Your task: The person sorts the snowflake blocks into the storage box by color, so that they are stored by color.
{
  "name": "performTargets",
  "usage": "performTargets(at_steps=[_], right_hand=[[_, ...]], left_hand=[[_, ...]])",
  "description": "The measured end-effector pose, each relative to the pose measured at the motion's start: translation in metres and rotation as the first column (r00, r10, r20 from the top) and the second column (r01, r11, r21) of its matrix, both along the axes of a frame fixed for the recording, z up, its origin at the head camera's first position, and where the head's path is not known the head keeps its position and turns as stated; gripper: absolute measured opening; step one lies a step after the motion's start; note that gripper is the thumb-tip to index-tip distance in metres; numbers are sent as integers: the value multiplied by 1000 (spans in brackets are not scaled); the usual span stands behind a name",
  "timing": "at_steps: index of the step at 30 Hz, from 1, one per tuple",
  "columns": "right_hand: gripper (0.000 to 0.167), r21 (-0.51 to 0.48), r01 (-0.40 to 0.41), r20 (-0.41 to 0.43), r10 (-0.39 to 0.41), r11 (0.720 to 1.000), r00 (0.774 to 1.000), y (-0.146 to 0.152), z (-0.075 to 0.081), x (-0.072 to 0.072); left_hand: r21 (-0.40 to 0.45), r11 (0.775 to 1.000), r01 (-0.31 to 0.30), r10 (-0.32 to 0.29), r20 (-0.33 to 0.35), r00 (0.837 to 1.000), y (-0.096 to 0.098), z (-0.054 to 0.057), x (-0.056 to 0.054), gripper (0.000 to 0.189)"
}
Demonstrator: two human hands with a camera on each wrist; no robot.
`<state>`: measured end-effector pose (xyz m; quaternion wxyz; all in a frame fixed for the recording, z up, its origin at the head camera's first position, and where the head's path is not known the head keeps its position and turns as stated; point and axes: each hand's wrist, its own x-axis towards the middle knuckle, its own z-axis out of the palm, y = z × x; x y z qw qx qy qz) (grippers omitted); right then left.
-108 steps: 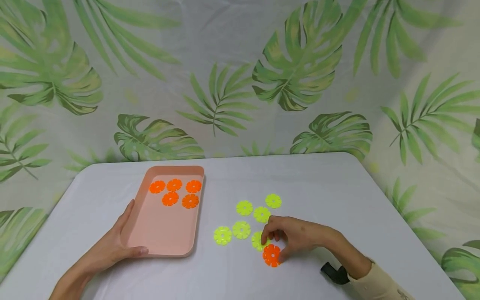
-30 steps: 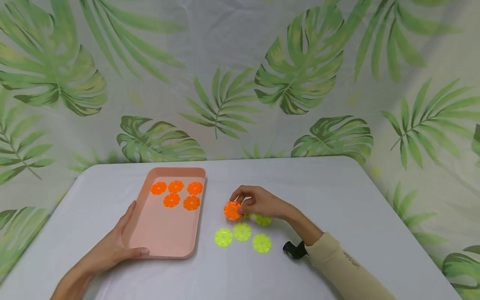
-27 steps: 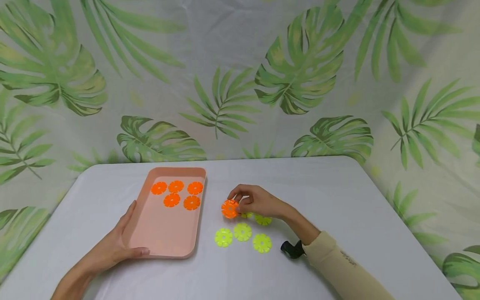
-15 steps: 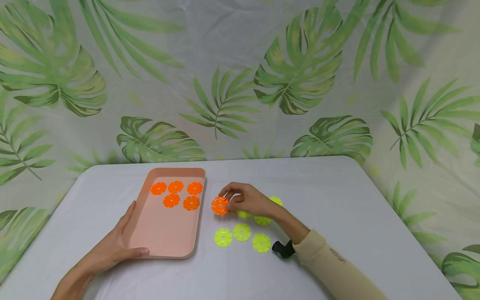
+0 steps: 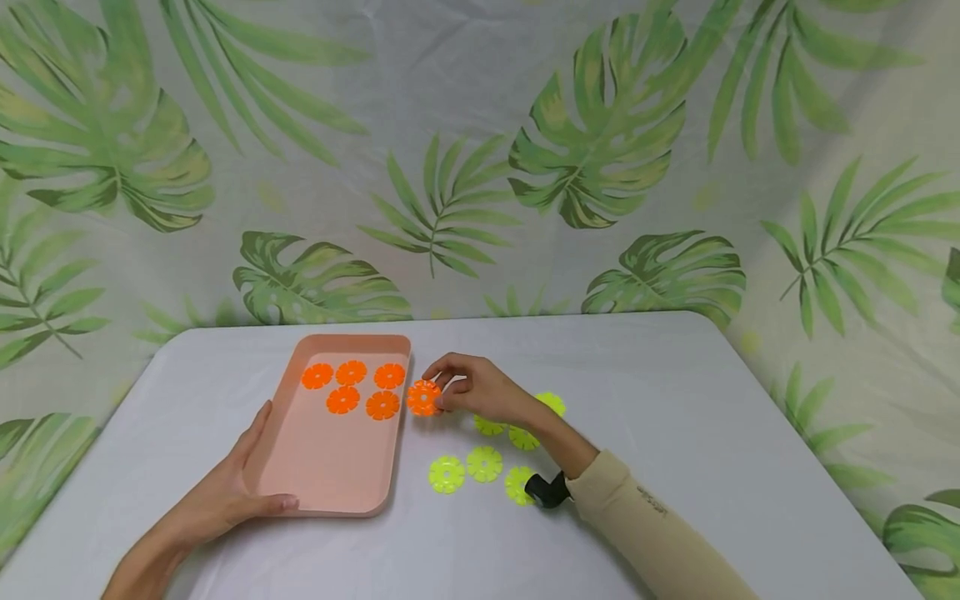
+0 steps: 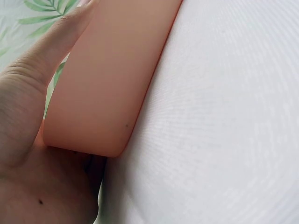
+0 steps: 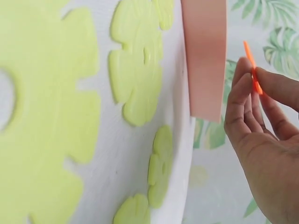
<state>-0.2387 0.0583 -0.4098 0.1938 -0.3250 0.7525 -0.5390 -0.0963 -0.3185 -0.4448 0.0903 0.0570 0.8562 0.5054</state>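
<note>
A pink tray [image 5: 330, 467] lies on the left of the table, with several orange notched discs [image 5: 343, 400] flat in its far half. My left hand [image 5: 221, 492] holds the tray's near left corner, fingers along the left side and thumb at the front edge. In the left wrist view the tray's outer wall [image 6: 103, 84] fills the middle, beside that hand. My right hand [image 5: 480, 387] pinches another orange notched disc [image 5: 423, 398] between thumb and fingers, just outside the tray's right rim. The right wrist view shows this held disc [image 7: 252, 67] edge-on, off the table.
Several yellow-green notched discs [image 5: 484, 464] lie flat to the right of the tray, some partly covered by my right arm. A black device [image 5: 547, 490] hangs at the right wrist above one of them. A leaf-printed cloth [image 5: 465, 167] stands behind the white table [image 5: 637, 367].
My right hand picked up the orange disc from the table's near right and carried it leftward and away, up to the tray's right side. My left hand has stayed at the tray's corner.
</note>
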Motion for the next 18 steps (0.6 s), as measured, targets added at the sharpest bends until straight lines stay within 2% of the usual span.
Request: performTargets(at_steps=[11, 18], right_hand=[[35, -49, -5, 3, 5, 999, 1000, -26, 2, -3], [36, -34, -5, -17, 4, 999, 1000, -40, 3, -3]], left_hand=[[19, 1000, 5, -5, 5, 1000, 0, 1, 0, 130], [31, 1000, 6, -6, 5, 1000, 0, 0, 0, 130]])
